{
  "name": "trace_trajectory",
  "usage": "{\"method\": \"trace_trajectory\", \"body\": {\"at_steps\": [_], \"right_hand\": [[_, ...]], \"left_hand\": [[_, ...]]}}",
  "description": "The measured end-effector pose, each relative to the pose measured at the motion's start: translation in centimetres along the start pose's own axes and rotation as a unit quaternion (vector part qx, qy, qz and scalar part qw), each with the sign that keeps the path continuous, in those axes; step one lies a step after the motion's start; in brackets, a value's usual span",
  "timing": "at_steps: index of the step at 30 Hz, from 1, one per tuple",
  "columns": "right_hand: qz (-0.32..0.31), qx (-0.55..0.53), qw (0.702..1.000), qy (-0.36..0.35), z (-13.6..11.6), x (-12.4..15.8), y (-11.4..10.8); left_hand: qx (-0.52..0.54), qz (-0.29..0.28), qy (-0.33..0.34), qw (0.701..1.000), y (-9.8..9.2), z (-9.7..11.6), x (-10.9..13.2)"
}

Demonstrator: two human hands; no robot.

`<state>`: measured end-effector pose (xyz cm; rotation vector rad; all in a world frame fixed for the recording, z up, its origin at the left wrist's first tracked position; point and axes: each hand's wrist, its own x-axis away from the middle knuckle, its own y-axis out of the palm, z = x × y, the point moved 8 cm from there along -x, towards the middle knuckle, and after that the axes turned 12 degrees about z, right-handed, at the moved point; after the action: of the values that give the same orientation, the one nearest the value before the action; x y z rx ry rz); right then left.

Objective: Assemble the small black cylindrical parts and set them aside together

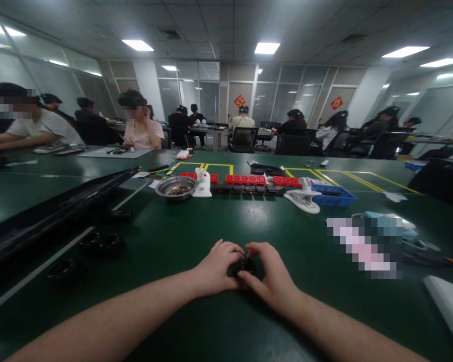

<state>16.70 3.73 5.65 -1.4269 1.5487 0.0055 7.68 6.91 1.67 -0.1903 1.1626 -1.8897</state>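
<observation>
Between my two hands, low over the green table, is a small glossy black round part [248,266]; its exact kind cannot be made out. My left hand [218,265] is closed around its left side, thumb and fingers curled in. From the right, my right hand [271,274] grips the same part between thumb and bent fingers. Much of the part is hidden behind the fingers. Further left on the table lie similar black rounded parts, a pair [102,245] side by side and another one [66,273] closer to me.
A metal bowl [176,190] of small brass-coloured pieces, a white clamp stand [202,183], red blocks [246,179], a white clip [304,196] and a blue tray [334,197] line the far side. Long black panels [60,211] lie left; a white board [447,306] is right. Co-workers sit beyond.
</observation>
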Motion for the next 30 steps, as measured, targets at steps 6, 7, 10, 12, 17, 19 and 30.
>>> {"method": "trace_trajectory", "body": {"at_steps": [6,7,10,12,17,19,30], "right_hand": [[-0.045,-0.076,0.995,-0.050,-1.1,0.3,0.3],[-0.040,-0.071,0.996,-0.043,-0.9,0.3,0.3],[0.016,-0.025,1.000,-0.004,0.1,0.0,-0.2],[0.049,0.004,0.999,0.012,0.6,0.0,-0.5],[0.001,-0.007,1.000,0.010,0.2,-0.1,0.1],[-0.019,-0.041,0.999,-0.022,-0.8,-0.1,0.1],[-0.006,0.007,1.000,0.013,0.3,0.1,0.3]], "left_hand": [[-0.005,0.001,-0.002,1.000,-0.2,0.1,0.0],[-0.005,0.002,-0.003,1.000,-0.2,0.1,0.0],[-0.004,0.003,0.000,1.000,-0.2,0.1,0.0],[-0.003,0.003,0.000,1.000,-0.2,0.1,0.0],[0.000,0.003,0.000,1.000,-0.2,0.2,0.0],[0.000,0.003,0.001,1.000,-0.2,0.2,0.0],[0.000,-0.002,-0.005,1.000,-0.1,0.1,0.0]]}}
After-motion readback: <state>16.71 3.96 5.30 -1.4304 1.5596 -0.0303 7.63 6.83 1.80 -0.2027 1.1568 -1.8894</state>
